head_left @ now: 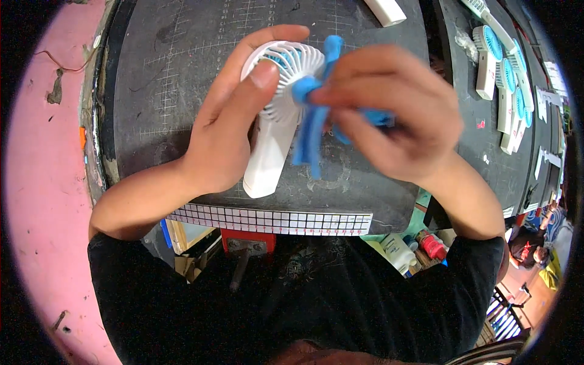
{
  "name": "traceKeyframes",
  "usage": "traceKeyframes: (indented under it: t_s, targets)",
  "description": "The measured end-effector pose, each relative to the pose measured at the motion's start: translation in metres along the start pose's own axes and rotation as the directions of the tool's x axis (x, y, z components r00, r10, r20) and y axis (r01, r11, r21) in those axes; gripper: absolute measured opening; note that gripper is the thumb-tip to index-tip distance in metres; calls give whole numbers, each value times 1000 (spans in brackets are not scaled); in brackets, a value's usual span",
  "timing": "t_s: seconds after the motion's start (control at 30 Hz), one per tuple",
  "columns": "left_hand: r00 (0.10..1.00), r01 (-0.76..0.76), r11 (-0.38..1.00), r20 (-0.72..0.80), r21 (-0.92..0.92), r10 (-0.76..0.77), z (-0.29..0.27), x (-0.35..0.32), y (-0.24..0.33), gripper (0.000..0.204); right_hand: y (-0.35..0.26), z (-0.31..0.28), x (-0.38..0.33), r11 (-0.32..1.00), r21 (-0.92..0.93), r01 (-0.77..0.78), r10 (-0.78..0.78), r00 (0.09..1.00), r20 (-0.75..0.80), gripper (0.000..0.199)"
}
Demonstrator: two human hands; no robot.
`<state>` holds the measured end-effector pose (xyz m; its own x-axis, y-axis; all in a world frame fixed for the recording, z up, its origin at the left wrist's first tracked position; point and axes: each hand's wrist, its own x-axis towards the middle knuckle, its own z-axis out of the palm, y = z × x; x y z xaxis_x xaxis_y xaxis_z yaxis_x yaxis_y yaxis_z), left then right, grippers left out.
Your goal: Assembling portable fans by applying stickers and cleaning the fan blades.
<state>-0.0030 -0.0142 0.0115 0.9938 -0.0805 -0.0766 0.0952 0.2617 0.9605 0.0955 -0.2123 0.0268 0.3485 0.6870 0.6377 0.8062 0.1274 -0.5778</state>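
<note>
My left hand [222,115] is closed round the head of a white handheld fan [267,152], thumb across the front of its ribbed cage and fingers behind. Blue blades show through the ribs. The fan's handle points down toward me, over the dark mat. At the cage's right side, my right hand [398,109] pinches a soft-looking blue strap-like piece [309,137]. Its strips hang below the fingers and stick up above them, with more blue under the palm. A rounded blue end lies against the cage. Motion blurs this hand and the strap, so its exact shape is unclear.
The dark gridded mat [155,79] covers the worktop, with a white ruler strip [274,219] along its near edge. Several finished-looking white and blue fans [505,76] lie at the right. A white handle-like part [386,11] sits at the far edge. Bottles [398,252] stand below.
</note>
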Motion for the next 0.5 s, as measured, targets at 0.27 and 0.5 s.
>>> traceKeyframes:
  t_s: [0.27,0.5]
  targets:
    - [1000,-27,997,14,73,26,-4,1,-1,67,-2,13,-2,994,-111,-14,3,996,-91,31]
    - [1000,2,1000,11,-20,-2,0,1,3,62,-5,-4,3,992,-121,17,-21,999,-33,32]
